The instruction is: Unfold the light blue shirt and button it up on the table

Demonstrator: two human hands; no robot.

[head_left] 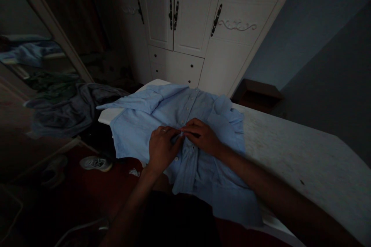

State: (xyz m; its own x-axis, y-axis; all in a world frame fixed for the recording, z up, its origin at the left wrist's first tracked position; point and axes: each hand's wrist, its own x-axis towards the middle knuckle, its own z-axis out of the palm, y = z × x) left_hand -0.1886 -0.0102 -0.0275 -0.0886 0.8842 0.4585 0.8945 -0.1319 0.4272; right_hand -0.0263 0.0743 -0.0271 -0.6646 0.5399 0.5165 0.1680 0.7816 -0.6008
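A light blue button-up shirt (pixel 139 131) lies spread over a pale ironing board (pixel 278 138), its lower edge hanging off the near side. Both hands meet at the front placket around the middle of the shirt. My left hand (pixel 164 146) pinches the fabric from the left, fingers closed. From the right, my right hand (pixel 201 135) pinches the same spot with thumb and index finger. The small piece between the fingertips is mostly hidden. Above the hands the placket is closed with several buttons; below them it hangs apart, and a white button shows.
A white wardrobe (pixel 188 15) with dark handles stands beyond the board. Grey clothes (pixel 72 111) are heaped at the left, near a mirror (pixel 31 46). A sneaker (pixel 96 163) sits on the red floor. Behind the board is a brown box-like piece (pixel 257 94).
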